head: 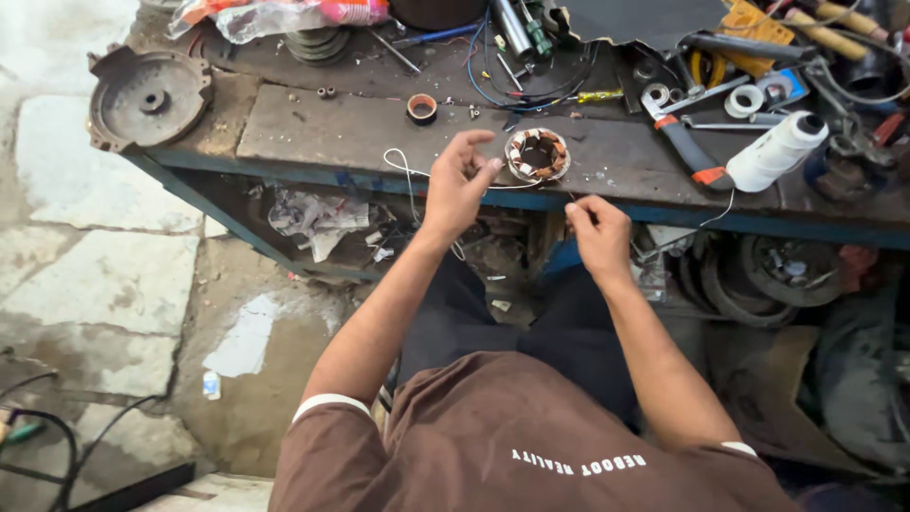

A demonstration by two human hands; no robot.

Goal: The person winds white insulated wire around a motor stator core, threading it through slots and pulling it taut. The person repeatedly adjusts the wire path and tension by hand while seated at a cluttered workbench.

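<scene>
A small round motor stator [537, 155] with copper windings sits near the front edge of a dark workbench [322, 128]. A thin white thread [406, 169] runs from it toward my hands. My left hand [460, 185] is raised just left of the stator, fingers curled and pinching the thread. My right hand [599, 230] hangs below the bench edge, fingers pinched on the same thread. A white spool of thread [779, 150] lies to the right on the bench.
Pliers with orange grips [684, 144], tape rolls [745, 100], wires, screwdrivers and a small ring [422, 108] litter the bench. A round metal motor cover [147, 97] rests on its left end. Belts and scrap lie underneath. Stone floor is to the left.
</scene>
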